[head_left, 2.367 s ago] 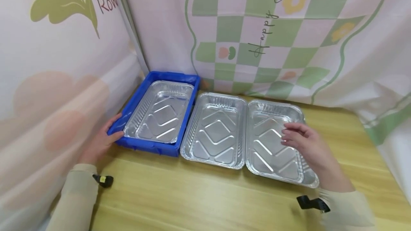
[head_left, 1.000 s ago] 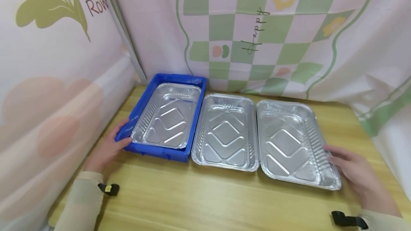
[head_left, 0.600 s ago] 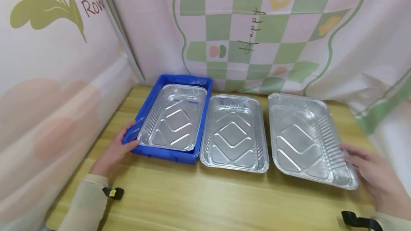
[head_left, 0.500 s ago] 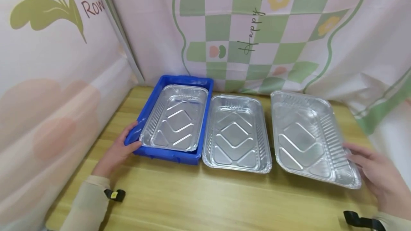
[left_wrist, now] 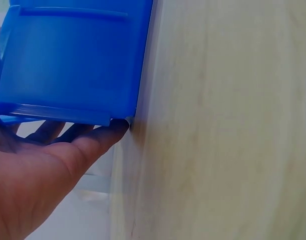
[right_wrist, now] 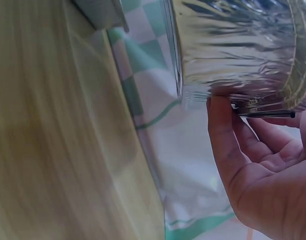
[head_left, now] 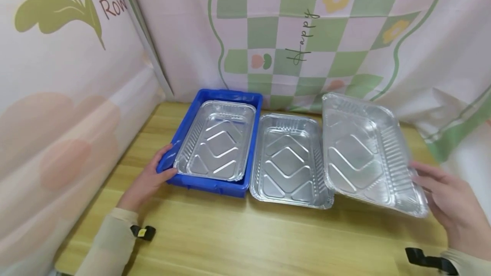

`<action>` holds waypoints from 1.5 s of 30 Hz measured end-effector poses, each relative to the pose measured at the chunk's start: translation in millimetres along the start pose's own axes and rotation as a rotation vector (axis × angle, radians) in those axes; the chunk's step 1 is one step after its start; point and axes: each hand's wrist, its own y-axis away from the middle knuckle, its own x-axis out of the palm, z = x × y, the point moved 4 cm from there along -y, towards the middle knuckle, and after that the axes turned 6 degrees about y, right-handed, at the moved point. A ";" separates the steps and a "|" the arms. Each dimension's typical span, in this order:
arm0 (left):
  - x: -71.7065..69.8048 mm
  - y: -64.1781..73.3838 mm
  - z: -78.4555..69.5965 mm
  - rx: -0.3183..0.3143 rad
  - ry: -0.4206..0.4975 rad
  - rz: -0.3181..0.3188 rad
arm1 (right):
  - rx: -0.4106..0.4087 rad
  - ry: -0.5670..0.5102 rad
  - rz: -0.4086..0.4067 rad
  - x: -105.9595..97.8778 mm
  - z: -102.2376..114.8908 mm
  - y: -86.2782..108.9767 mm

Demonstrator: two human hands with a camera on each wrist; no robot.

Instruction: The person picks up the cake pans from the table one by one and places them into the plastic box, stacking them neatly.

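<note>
Foil pan (head_left: pixel 354 150) at 3 o'clock now hangs raised off the surface (head_left: pixel 261 242), apparently free to move; right fingers (right_wrist: pixel 223 127) pinch it, left fingers (left_wrist: pixel 99 143) grip blue crate (head_left: pixel 212 185).

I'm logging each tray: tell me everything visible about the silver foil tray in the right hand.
The rectangular silver foil tray has rounded corners, ribbed walls, a rim and angular ridges pressed into its floor. Empty and tilted, it is held above the yellowish wood-look table by the bare right hand gripping its right side.
</note>
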 end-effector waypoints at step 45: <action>0.5 -4.6 12.1 0.023 0.047 0.004 | -0.039 0.016 0.181 124.5 11.6 -39.6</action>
